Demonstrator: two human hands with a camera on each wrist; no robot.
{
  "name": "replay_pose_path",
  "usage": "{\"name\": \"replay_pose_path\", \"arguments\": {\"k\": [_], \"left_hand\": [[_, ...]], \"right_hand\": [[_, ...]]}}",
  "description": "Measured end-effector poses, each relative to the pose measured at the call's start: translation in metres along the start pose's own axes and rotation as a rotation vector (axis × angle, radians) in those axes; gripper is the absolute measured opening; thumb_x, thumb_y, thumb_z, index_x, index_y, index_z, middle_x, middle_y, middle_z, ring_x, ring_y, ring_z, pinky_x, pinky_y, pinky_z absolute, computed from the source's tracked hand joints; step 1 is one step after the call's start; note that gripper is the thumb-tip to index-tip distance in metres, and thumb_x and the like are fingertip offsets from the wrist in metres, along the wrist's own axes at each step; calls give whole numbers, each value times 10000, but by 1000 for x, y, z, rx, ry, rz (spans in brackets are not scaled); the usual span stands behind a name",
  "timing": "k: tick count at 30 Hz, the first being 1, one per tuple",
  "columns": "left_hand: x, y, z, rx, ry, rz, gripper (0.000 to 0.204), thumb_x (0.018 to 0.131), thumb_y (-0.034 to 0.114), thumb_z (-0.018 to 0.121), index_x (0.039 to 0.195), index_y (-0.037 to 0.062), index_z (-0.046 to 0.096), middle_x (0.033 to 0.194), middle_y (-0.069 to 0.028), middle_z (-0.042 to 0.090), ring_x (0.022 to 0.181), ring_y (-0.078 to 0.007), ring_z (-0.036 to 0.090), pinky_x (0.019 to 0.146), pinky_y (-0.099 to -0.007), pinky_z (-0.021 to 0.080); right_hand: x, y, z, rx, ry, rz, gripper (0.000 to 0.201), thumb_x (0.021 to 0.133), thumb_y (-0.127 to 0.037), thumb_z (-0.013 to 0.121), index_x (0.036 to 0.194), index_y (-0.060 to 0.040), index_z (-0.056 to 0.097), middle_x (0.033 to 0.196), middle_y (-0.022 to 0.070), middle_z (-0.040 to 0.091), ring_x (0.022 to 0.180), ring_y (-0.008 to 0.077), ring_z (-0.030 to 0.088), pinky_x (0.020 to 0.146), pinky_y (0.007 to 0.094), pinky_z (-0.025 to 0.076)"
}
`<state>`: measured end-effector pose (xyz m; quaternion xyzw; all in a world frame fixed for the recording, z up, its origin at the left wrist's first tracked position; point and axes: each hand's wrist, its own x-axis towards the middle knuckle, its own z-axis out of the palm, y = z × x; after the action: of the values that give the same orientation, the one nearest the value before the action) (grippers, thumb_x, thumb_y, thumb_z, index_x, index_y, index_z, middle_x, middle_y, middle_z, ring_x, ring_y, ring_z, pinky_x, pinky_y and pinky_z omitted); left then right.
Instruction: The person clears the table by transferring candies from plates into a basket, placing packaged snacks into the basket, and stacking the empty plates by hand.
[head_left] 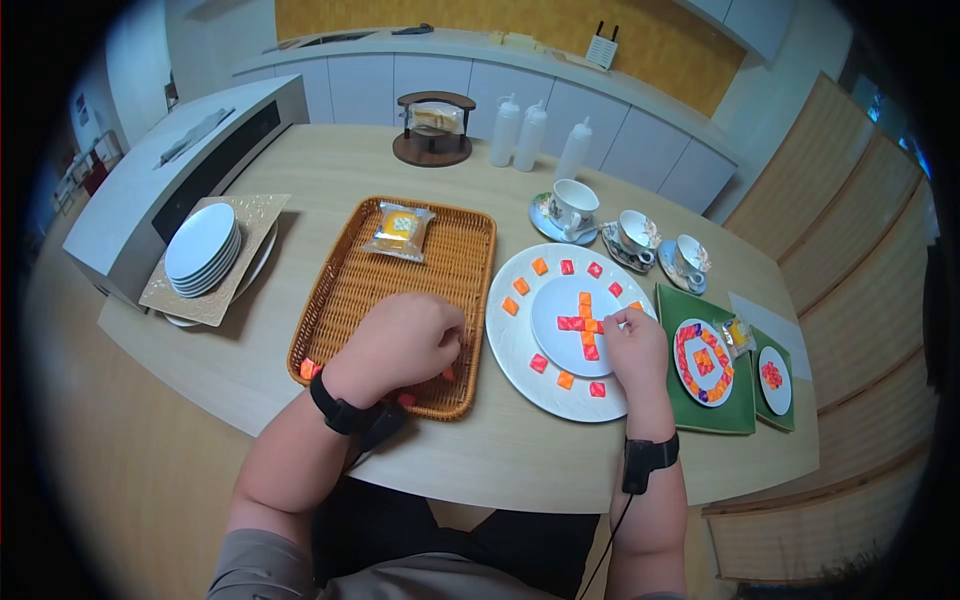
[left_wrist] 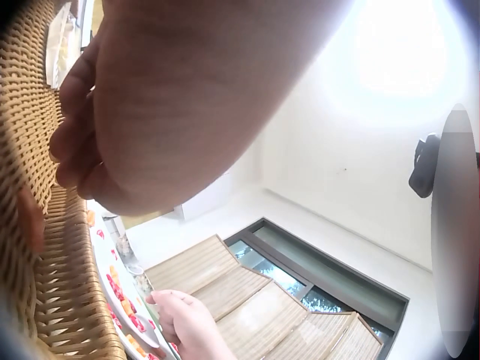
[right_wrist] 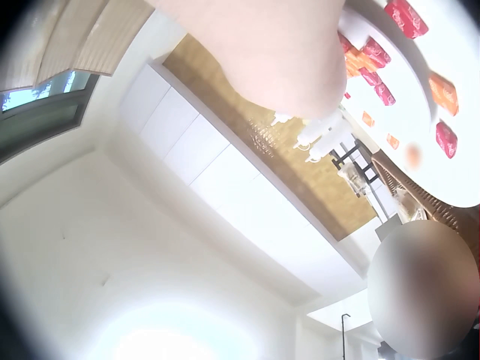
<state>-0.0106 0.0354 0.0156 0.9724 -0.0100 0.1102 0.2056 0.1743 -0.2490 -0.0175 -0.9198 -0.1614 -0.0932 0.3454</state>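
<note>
The left hand (head_left: 405, 340) is over the near part of a wicker basket (head_left: 330, 270), fingers curled downward; whether it pinches anything is hidden. A few red and orange wrapped pieces lie near it in the basket. The right hand (head_left: 637, 350) has thumb and forefinger together at the right arm of a cross of red and orange pieces (head_left: 587, 325) on a small white plate (head_left: 548, 345). That plate sits on a large white plate (head_left: 520, 385) ringed by spaced pieces. In the right wrist view the palm hides the fingertips.
Stacked white plates (head_left: 203, 245) stand at left. A packaged cake (head_left: 400, 230) lies in the basket. Flowered cups (head_left: 574, 205), white squeeze bottles (head_left: 530, 135) and a wooden stand (head_left: 432, 150) are behind. Green trays (head_left: 735, 410) with decorated plates lie at right.
</note>
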Motion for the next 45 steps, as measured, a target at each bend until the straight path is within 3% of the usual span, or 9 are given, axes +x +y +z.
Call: {"name": "replay_pose_path", "arguments": {"k": [6,8,9,16,22,29,32,41,45], "left_hand": [[1,3,2,34,27,-19,153,848,150,674,923,74,784,855,-137,745,847,-348,727,770,-462,588],[0,1,4,34,7,-15,152,851,159,674,918,80,785,847,-130,748,834,-347,729,762,-463,588],[0,1,6,39,-13,-21,152,854,169,674,914,86,786,839,-123,751,821,-346,730,754,-463,587],[-2,12,-1,53,-290,-41,151,893,192,656,862,88,762,738,-54,754,690,-286,732,676,-430,585],[-2,16,-4,55,-327,-38,149,932,166,640,899,91,764,680,-4,747,537,-193,701,616,-374,584],[-2,20,-7,61,-330,-43,159,941,151,615,924,96,763,687,-2,751,540,-192,704,615,-373,585],[0,25,-8,-20,-327,-130,172,904,133,591,870,104,758,679,-49,728,670,-282,727,666,-441,574],[-2,8,9,93,-63,-35,201,940,129,568,874,66,747,794,-117,757,774,-356,738,723,-477,585],[0,6,11,2,123,-54,173,984,127,590,1024,32,729,922,-180,754,862,-396,730,794,-487,585]], "right_hand": [[4,11,-11,-196,14,104,229,918,-265,736,1017,-61,771,843,139,723,804,307,719,742,428,565],[5,19,-12,-274,155,31,264,922,-270,734,1101,-80,772,993,139,751,924,325,736,825,446,583],[9,22,-15,-322,83,87,294,921,-274,736,1135,-78,776,1105,135,750,988,319,738,863,448,587],[8,26,-11,-308,-43,117,309,928,-274,743,1154,-65,772,1082,130,789,1034,325,751,887,447,594],[11,32,-6,-243,-71,120,296,930,-219,747,1166,-41,764,1058,151,787,1014,339,750,875,454,594],[13,29,-7,-127,-34,123,321,942,-178,718,1204,5,747,1045,190,774,981,345,751,844,434,585],[13,30,-5,-33,23,108,308,952,-154,706,1202,23,739,1054,203,773,973,345,756,845,421,587],[20,48,10,364,24,197,281,990,-102,683,1212,67,715,1053,159,781,948,235,757,845,355,587],[20,39,19,663,10,218,312,1031,-99,652,1290,76,666,1129,130,767,981,194,747,819,304,579]]}}
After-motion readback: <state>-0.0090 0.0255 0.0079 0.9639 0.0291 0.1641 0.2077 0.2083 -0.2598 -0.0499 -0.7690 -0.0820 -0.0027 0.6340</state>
